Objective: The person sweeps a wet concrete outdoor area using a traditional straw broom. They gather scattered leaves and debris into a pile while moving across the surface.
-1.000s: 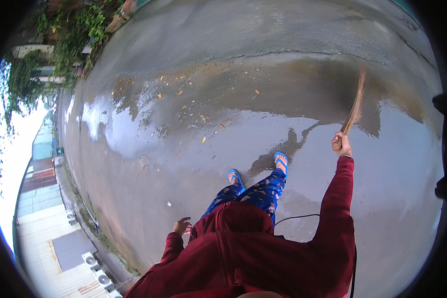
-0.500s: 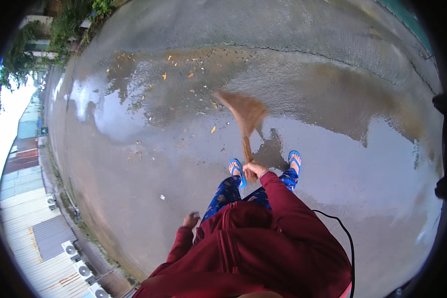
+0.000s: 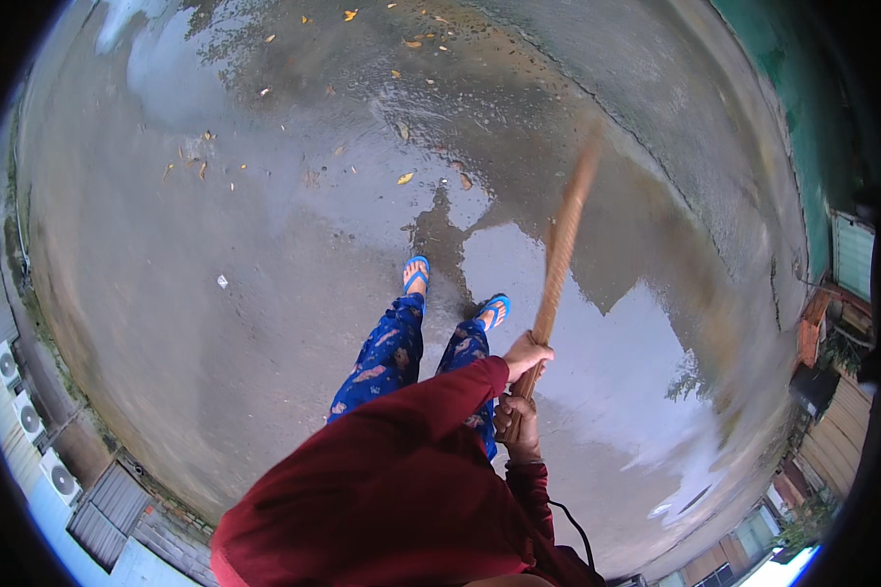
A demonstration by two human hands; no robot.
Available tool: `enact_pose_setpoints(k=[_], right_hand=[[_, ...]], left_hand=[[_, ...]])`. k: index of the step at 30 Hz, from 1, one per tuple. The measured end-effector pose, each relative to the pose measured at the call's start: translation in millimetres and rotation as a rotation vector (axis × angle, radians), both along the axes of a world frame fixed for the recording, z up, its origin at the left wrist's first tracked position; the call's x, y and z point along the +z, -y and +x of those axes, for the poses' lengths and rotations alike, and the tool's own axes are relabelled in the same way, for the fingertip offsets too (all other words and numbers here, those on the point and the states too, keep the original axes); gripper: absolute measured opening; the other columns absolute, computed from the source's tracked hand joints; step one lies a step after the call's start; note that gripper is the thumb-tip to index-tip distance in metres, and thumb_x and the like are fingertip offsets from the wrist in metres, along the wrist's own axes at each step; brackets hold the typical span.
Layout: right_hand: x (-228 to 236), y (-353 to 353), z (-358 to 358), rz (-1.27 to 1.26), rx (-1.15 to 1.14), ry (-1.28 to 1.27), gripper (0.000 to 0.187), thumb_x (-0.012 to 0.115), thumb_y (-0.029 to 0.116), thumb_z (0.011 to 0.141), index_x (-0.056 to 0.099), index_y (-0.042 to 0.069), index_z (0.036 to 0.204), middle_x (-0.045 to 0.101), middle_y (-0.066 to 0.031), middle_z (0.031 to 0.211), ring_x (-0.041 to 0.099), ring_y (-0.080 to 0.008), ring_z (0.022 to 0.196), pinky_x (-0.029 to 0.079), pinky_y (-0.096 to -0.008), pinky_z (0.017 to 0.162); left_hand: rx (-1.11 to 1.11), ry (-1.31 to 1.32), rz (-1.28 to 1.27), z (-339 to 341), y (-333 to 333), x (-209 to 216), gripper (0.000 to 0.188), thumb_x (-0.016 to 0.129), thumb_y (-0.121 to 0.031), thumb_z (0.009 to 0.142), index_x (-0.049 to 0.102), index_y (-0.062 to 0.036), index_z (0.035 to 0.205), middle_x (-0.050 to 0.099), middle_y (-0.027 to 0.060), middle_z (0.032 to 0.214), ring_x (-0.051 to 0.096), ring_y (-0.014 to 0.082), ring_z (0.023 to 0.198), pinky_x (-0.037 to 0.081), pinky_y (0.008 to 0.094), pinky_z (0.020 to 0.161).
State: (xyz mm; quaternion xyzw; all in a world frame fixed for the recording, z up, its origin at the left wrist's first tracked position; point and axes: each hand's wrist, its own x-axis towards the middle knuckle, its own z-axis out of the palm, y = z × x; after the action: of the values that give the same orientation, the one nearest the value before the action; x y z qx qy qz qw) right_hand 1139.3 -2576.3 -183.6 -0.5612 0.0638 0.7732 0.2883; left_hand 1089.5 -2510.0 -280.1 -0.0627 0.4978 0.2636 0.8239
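Both my hands grip a straw broom (image 3: 558, 254), which slants away to the far right with its bristle end blurred. My left hand (image 3: 528, 356) reaches across my body and is closed round the handle just above my right hand (image 3: 517, 423). My right hand is wrapped round the handle nearer its end. The broom shows narrow, almost edge-on, over wet concrete; whether its tip touches the ground I cannot tell. Fallen yellow leaves (image 3: 405, 178) and brown ones lie scattered on the wet ground ahead and to the left of the broom.
My feet in blue flip-flops (image 3: 417, 274) stand beside a shiny puddle (image 3: 607, 342). A crack (image 3: 646, 161) runs across the concrete, and a green wall (image 3: 793, 127) rises at far right. Air-conditioner units (image 3: 29, 416) line the left edge. A white scrap (image 3: 222, 282) lies at left.
The broom has swung to the right and turned edge-on. My left hand, free at my side before, now grips the handle along with my right. My body and view have turned right.
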Motion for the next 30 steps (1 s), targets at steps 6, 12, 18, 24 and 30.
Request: enact_pose_setpoints(k=[6, 12, 18, 24, 30], right_hand=[[-96, -26, -62, -0.140, -0.167, -0.172, 0.008, 0.051, 0.013, 0.073, 0.046, 0.009, 0.077, 0.047, -0.0026, 0.065, 0.048, -0.0129, 0.051, 0.042, -0.0258, 0.047], [-137, -27, -239, -0.169, 0.542, -0.058, 0.013, 0.053, 0.019, 0.074, 0.052, 0.006, 0.079, 0.049, 0.0001, 0.062, 0.051, -0.0162, 0.052, 0.045, -0.0260, 0.051], [-144, -128, -234, -0.099, 0.584, -0.438, 0.014, 0.052, 0.016, 0.072, 0.045, 0.009, 0.063, 0.044, 0.0002, 0.053, 0.040, -0.0054, 0.042, 0.034, -0.0219, 0.037], [-69, -19, -198, -0.032, 0.430, -0.191, 0.011, 0.050, 0.013, 0.070, 0.043, 0.006, 0.064, 0.041, -0.0035, 0.050, 0.044, -0.0131, 0.040, 0.037, -0.0259, 0.036], [-65, 22, -141, -0.223, 0.013, 0.181, 0.009, 0.050, 0.011, 0.070, 0.044, 0.007, 0.065, 0.044, -0.0030, 0.058, 0.045, -0.0133, 0.048, 0.040, -0.0276, 0.044]], left_hand=[[-0.423, 0.011, 0.188, -53, -2, -110, 0.021, 0.063, -0.022, 0.065, 0.053, -0.0035, 0.063, 0.052, 0.0051, 0.054, 0.049, 0.0163, 0.043, 0.042, 0.0295, 0.042], [0.002, -0.129, 0.140, -277, 31, -143, 0.017, 0.056, -0.024, 0.075, 0.053, -0.0080, 0.076, 0.049, 0.0004, 0.061, 0.047, 0.0108, 0.052, 0.038, 0.0233, 0.045], [0.372, -0.671, 0.166, -320, -61, -98, 0.029, 0.060, -0.017, 0.073, 0.038, -0.0026, 0.086, 0.049, 0.0071, 0.063, 0.050, 0.0151, 0.050, 0.045, 0.0281, 0.046], [0.147, -0.284, 0.351, -251, 0, -45, 0.043, 0.059, -0.010, 0.070, 0.027, -0.0014, 0.098, 0.048, 0.0070, 0.062, 0.050, 0.0154, 0.046, 0.043, 0.0287, 0.039], [-0.154, 0.118, 0.146, -136, 40, -64, 0.017, 0.059, -0.010, 0.067, 0.047, -0.0015, 0.076, 0.050, 0.0059, 0.056, 0.049, 0.0144, 0.043, 0.043, 0.0284, 0.039]])
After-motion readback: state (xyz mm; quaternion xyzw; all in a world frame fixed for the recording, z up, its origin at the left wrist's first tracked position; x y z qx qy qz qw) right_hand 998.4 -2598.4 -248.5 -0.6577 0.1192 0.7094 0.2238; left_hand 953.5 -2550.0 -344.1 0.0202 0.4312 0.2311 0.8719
